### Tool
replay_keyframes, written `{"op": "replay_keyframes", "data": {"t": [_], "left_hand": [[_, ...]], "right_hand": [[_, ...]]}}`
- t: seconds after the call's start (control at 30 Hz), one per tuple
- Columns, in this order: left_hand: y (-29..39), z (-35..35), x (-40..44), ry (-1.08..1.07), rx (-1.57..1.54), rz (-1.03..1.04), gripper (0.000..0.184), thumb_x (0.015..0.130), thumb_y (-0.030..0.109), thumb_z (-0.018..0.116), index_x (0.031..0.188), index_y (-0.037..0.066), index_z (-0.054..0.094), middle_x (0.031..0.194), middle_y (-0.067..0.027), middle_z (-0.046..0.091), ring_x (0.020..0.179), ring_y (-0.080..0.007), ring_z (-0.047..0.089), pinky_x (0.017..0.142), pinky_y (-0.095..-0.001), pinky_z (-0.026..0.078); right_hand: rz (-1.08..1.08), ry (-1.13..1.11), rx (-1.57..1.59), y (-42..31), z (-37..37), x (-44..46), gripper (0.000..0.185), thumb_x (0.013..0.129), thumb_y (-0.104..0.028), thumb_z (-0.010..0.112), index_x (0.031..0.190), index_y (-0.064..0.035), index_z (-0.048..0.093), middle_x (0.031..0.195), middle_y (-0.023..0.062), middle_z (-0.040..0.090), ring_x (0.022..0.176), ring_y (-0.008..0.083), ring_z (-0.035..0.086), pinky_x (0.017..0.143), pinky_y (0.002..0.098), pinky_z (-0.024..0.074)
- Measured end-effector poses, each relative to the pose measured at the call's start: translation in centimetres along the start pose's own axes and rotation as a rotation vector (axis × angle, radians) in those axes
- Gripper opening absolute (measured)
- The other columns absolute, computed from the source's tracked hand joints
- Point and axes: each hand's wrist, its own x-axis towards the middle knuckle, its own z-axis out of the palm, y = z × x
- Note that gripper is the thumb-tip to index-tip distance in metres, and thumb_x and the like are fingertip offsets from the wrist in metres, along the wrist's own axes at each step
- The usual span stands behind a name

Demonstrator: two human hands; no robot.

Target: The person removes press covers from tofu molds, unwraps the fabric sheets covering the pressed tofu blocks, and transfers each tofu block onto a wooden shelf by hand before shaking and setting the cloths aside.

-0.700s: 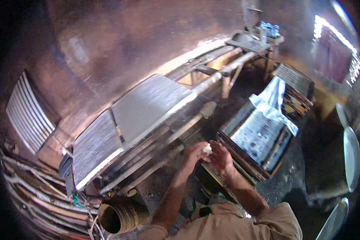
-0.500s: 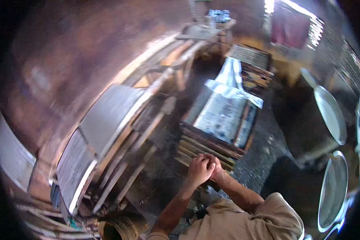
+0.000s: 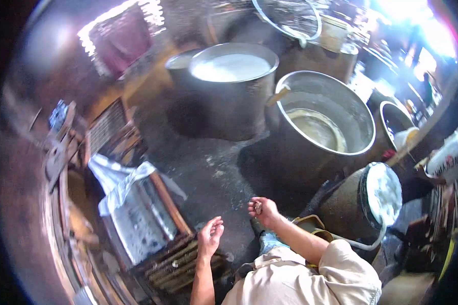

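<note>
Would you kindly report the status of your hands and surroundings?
Left hand open, beside wooden stack. Right hand curled, contents unclear. Large open vat ahead, right.

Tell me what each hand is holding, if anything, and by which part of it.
The left hand holds nothing. The right hand is partly curled; whether it grips something small, and by which part, cannot be told.

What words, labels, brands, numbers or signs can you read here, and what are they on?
White container at the right edge: dark capital letters, tilted and too blurred to quote with certainty.
No other words, numbers or signs can be made out, whether on the large open pot or elsewhere in the picture.
</note>
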Motion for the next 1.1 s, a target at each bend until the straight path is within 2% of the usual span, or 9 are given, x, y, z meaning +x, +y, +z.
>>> {"op": "replay_keyframes", "data": {"t": [0.07,0.17,0.23,0.33,0.4,0.47,0.53,0.93,1.1], "left_hand": [[-1.1,1.9,5.1,-0.057,-0.048,-0.069,0.036,0.082,0.020,0.060,0.112,0.001,0.055,0.100,-0.0116,0.062,0.093,-0.0173,0.059,0.081,-0.0286,0.046],[-1.2,3.2,11.6,-0.112,0.091,-0.029,0.036,0.082,0.021,0.060,0.112,0.000,0.055,0.100,-0.0123,0.062,0.088,-0.0171,0.060,0.078,-0.0277,0.048],[-0.9,3.5,15.0,-0.116,0.118,-0.056,0.036,0.082,0.019,0.060,0.111,-0.001,0.055,0.099,-0.0128,0.062,0.088,-0.0170,0.060,0.078,-0.0279,0.048],[-0.6,3.0,18.8,-0.085,0.049,-0.085,0.037,0.082,0.017,0.061,0.112,-0.002,0.054,0.099,-0.0133,0.061,0.089,-0.0172,0.059,0.078,-0.0272,0.048],[-1.6,2.1,20.6,-0.048,0.036,-0.104,0.037,0.083,0.018,0.061,0.112,-0.003,0.053,0.099,-0.0130,0.061,0.090,-0.0176,0.059,0.079,-0.0271,0.047],[-3.4,0.5,22.0,0.006,-0.037,-0.156,0.037,0.083,0.017,0.061,0.112,-0.004,0.053,0.101,-0.0133,0.060,0.092,-0.0177,0.058,0.081,-0.0277,0.046],[-6.0,-1.5,22.9,0.065,-0.066,-0.216,0.036,0.083,0.018,0.060,0.112,-0.003,0.053,0.103,-0.0135,0.060,0.095,-0.0180,0.058,0.083,-0.0283,0.046],[-14.5,-17.7,28.3,0.715,-0.083,-0.165,0.023,0.082,0.015,0.062,0.100,0.001,0.060,0.089,-0.0038,0.063,0.082,-0.0114,0.059,0.070,-0.0246,0.047],[-20.8,-27.8,32.4,1.039,-0.614,-0.451,0.029,0.082,0.019,0.056,0.109,0.005,0.056,0.096,-0.0025,0.060,0.077,-0.0128,0.059,0.061,-0.0273,0.046]], "right_hand": [[-0.098,0.119,0.113,-7.2,-2.6,0.6,0.016,0.083,-0.012,0.039,0.084,-0.0018,0.052,0.074,0.0133,0.056,0.060,0.0225,0.054,0.050,0.0319,0.0464],[-0.435,-0.185,0.304,-20.8,-6.8,2.1,0.014,0.074,-0.008,0.043,0.068,0.0023,0.050,0.069,0.0171,0.053,0.058,0.0268,0.053,0.049,0.0355,0.0461],[-0.694,0.078,0.651,-30.2,-8.5,0.7,0.021,0.079,-0.016,0.045,0.081,0.0049,0.049,0.071,0.0180,0.053,0.063,0.0301,0.054,0.054,0.0363,0.0465],[-0.901,0.528,0.665,-38.6,-20.2,4.2,0.061,0.080,-0.025,0.050,0.130,-0.0042,0.022,0.134,0.0248,0.016,0.120,0.0404,0.031,0.092,0.0509,0.0394],[-0.845,0.642,0.709,-39.5,-19.7,4.9,0.057,0.081,-0.026,0.049,0.127,-0.0009,0.027,0.126,0.0230,0.034,0.110,0.0365,0.044,0.087,0.0480,0.0443],[-0.868,0.426,0.471,-37.6,-21.5,10.4,0.043,0.083,-0.025,0.047,0.116,0.0011,0.038,0.106,0.0192,0.051,0.090,0.0316,0.056,0.074,0.0411,0.0513],[-0.855,0.346,0.366,-34.5,-13.2,13.5,0.030,0.085,-0.021,0.044,0.106,0.0003,0.044,0.086,0.0142,0.058,0.072,0.0265,0.059,0.062,0.0341,0.0528],[0.046,-0.407,-0.791,-4.9,28.1,35.6,0.024,0.087,-0.023,0.048,0.103,-0.0066,0.054,0.086,0.0095,0.062,0.068,0.0207,0.062,0.059,0.0310,0.0475],[0.281,-0.624,-0.942,8.7,41.6,41.0,0.033,0.084,-0.026,0.053,0.109,-0.0045,0.050,0.093,0.0110,0.061,0.072,0.0215,0.061,0.064,0.0333,0.0487]]}}
